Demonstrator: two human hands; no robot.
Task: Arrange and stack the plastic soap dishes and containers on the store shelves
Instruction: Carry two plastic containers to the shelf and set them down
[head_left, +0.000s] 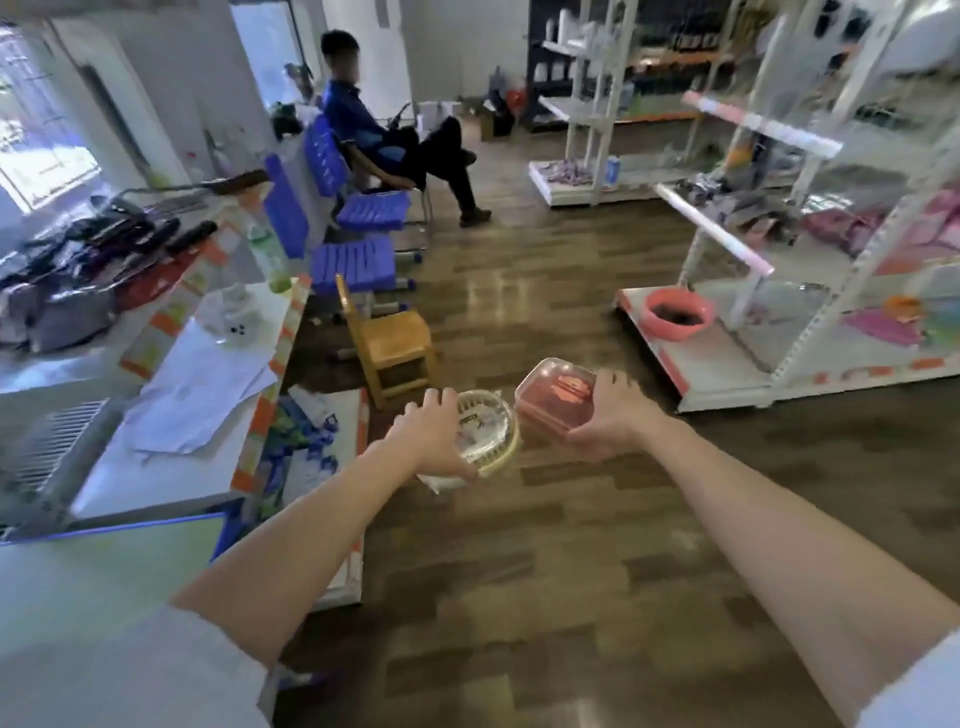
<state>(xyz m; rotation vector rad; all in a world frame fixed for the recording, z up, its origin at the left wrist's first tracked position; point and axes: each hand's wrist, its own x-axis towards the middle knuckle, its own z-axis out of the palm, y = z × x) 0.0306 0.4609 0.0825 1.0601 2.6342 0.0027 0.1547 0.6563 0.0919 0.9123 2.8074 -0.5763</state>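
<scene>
While both arms reach out over the brown wood-plank floor (519, 571), each hand carries one item in mid-air. The left hand (434, 434) has its grip curled round a round, clear-lidded plastic soap dish with a pale yellow rim (491, 436), thumb at the dish's six o'clock edge. At its three o'clock, just beside it, the right hand (610, 413) has its grip wrapped round a red rectangular plastic container with a clear lid (556, 397), tilted. A white metal store shelf (727, 364) stands at two o'clock, with a red round plastic basin (675, 314) on its lowest board. A small wooden chair (392, 343) sits at twelve o'clock. A cluttered white worktop (171, 467) lies at nine o'clock.
</scene>
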